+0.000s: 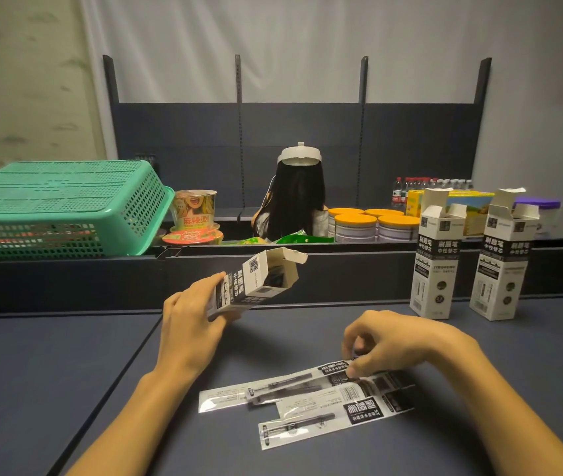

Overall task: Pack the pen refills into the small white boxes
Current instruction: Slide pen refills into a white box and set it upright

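Left hand [192, 316] grips a small white box [256, 281], tilted above the bench [67, 372] with its open flaps pointing right. Right hand [400, 341] pinches the near end of a packaged pen refill [283, 388] lying flat on the bench; a second refill packet [324, 419] lies just beside it. Two open boxes [436, 259] [501, 262] stand upright at far right.

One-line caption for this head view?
Left hand holds an open box; right hand pinches a refill packet on the table.
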A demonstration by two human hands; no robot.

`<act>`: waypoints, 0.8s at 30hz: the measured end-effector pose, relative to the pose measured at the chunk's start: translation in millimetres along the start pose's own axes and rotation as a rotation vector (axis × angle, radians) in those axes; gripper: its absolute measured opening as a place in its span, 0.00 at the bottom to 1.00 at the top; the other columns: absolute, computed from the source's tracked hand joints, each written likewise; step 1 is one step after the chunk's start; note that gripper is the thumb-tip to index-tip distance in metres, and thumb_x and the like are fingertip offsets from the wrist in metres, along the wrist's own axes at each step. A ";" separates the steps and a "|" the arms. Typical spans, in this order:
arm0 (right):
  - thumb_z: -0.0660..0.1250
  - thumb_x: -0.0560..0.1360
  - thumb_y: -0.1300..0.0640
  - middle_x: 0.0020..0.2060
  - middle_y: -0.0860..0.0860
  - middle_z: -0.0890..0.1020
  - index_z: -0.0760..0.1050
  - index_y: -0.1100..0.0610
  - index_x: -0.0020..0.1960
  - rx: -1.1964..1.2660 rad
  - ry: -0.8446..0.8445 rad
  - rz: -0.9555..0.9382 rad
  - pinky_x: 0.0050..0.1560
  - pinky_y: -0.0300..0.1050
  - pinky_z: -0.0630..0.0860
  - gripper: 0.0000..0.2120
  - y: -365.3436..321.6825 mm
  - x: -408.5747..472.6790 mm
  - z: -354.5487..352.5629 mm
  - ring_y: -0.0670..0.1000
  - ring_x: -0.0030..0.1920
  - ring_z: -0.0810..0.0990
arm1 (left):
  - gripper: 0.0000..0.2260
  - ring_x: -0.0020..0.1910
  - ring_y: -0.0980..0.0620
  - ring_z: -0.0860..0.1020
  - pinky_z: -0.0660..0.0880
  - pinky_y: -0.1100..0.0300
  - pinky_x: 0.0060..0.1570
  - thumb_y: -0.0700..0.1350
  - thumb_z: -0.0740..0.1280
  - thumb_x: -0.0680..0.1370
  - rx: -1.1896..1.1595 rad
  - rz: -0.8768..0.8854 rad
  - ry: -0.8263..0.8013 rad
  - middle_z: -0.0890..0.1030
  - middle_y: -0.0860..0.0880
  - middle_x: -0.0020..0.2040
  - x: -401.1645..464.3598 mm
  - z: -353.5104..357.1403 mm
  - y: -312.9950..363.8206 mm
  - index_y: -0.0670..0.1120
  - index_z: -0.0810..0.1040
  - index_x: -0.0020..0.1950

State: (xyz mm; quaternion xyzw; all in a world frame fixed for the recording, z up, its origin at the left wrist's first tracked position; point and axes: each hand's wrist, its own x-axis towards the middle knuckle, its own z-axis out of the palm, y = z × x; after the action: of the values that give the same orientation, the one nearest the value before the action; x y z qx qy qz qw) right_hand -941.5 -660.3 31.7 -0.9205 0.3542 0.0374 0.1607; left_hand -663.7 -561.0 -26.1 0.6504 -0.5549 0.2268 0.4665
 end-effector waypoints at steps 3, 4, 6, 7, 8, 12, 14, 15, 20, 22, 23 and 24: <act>0.71 0.72 0.45 0.47 0.46 0.81 0.80 0.47 0.48 0.079 0.062 -0.050 0.49 0.43 0.77 0.08 -2.5 -3.7 -2.4 0.46 0.47 0.79 | 0.28 0.55 0.48 0.78 0.70 0.48 0.58 0.42 0.78 0.68 -0.005 0.003 -0.004 0.80 0.49 0.60 0.1 -0.7 0.5 0.46 0.74 0.66; 0.71 0.73 0.48 0.46 0.46 0.82 0.80 0.48 0.47 0.116 0.096 -0.072 0.50 0.43 0.78 0.06 -3.0 -4.8 -3.4 0.46 0.47 0.80 | 0.28 0.55 0.48 0.78 0.71 0.46 0.58 0.42 0.78 0.68 -0.008 0.003 -0.007 0.80 0.48 0.60 0.4 -0.7 0.4 0.46 0.74 0.66; 0.68 0.76 0.54 0.43 0.49 0.83 0.80 0.52 0.46 0.226 0.158 -0.101 0.47 0.43 0.80 0.03 -4.1 -7.1 -4.8 0.49 0.45 0.82 | 0.28 0.55 0.48 0.78 0.72 0.43 0.57 0.42 0.78 0.68 -0.020 -0.002 -0.011 0.80 0.49 0.60 1.2 -0.9 -0.6 0.46 0.74 0.66; 0.67 0.77 0.56 0.41 0.51 0.84 0.79 0.54 0.46 0.285 0.185 -0.103 0.43 0.42 0.81 0.03 -4.0 -7.0 -4.9 0.50 0.42 0.83 | 0.28 0.55 0.48 0.78 0.72 0.42 0.57 0.42 0.78 0.68 -0.025 -0.003 -0.010 0.80 0.49 0.60 1.2 -0.8 -1.0 0.46 0.74 0.66; 0.66 0.77 0.58 0.40 0.52 0.84 0.79 0.55 0.45 0.309 0.211 -0.099 0.40 0.40 0.80 0.04 -4.4 -6.2 -4.8 0.49 0.39 0.83 | 0.28 0.55 0.48 0.78 0.72 0.42 0.57 0.42 0.78 0.68 -0.028 -0.003 -0.008 0.80 0.49 0.60 1.0 -0.9 -1.0 0.46 0.74 0.66; 0.71 0.73 0.54 0.44 0.47 0.83 0.80 0.50 0.47 0.197 0.245 -0.058 0.44 0.35 0.78 0.03 -2.3 0.2 -4.4 0.46 0.45 0.82 | 0.28 0.55 0.48 0.78 0.72 0.42 0.57 0.43 0.78 0.68 -0.023 0.003 -0.009 0.80 0.48 0.60 0.9 -0.8 -1.1 0.46 0.74 0.66; 0.74 0.71 0.49 0.50 0.46 0.81 0.78 0.47 0.56 0.148 0.115 -0.006 0.50 0.37 0.77 0.14 1.4 1.5 -2.7 0.46 0.49 0.80 | 0.28 0.55 0.48 0.78 0.73 0.42 0.56 0.43 0.78 0.68 -0.029 0.006 -0.014 0.80 0.49 0.60 1.4 -0.6 -1.1 0.46 0.74 0.66; 0.74 0.71 0.48 0.52 0.46 0.79 0.77 0.46 0.60 0.102 0.062 0.022 0.53 0.39 0.77 0.19 2.7 2.1 -1.2 0.46 0.51 0.79 | 0.28 0.55 0.49 0.78 0.73 0.42 0.56 0.43 0.78 0.68 -0.032 0.006 -0.015 0.80 0.49 0.60 1.3 -0.7 -1.3 0.46 0.74 0.66; 0.72 0.73 0.51 0.48 0.45 0.77 0.80 0.47 0.58 -0.054 0.086 0.042 0.48 0.41 0.76 0.14 5.7 11.9 7.1 0.49 0.50 0.77 | 0.28 0.56 0.49 0.78 0.71 0.44 0.58 0.43 0.78 0.68 -0.020 0.005 -0.006 0.79 0.50 0.60 0.4 -0.9 -1.2 0.47 0.74 0.66; 0.70 0.74 0.53 0.42 0.45 0.77 0.82 0.48 0.55 -0.050 0.123 0.036 0.46 0.40 0.76 0.10 6.1 14.2 8.9 0.49 0.47 0.77 | 0.28 0.55 0.49 0.78 0.72 0.43 0.57 0.43 0.78 0.68 -0.024 0.007 -0.005 0.80 0.49 0.59 0.5 -0.8 -1.5 0.47 0.74 0.66; 0.69 0.74 0.53 0.42 0.45 0.77 0.81 0.47 0.56 -0.045 0.126 0.035 0.45 0.40 0.75 0.11 5.4 14.2 9.3 0.48 0.46 0.77 | 0.28 0.55 0.49 0.78 0.72 0.42 0.57 0.43 0.78 0.68 -0.026 0.007 -0.006 0.80 0.49 0.59 0.9 -0.9 -1.5 0.47 0.74 0.66; 0.69 0.74 0.52 0.45 0.46 0.77 0.79 0.45 0.59 -0.031 0.116 0.040 0.46 0.41 0.76 0.14 4.8 14.4 10.0 0.48 0.47 0.77 | 0.28 0.55 0.49 0.78 0.73 0.42 0.57 0.43 0.78 0.67 -0.029 0.008 -0.006 0.80 0.50 0.59 1.0 -1.0 -1.4 0.47 0.74 0.66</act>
State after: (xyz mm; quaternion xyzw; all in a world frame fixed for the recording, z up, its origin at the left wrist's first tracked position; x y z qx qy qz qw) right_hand -933.5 -669.7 18.3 -0.9162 0.3807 -0.0072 0.1248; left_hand -661.8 -560.7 -25.3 0.6421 -0.5621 0.2187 0.4733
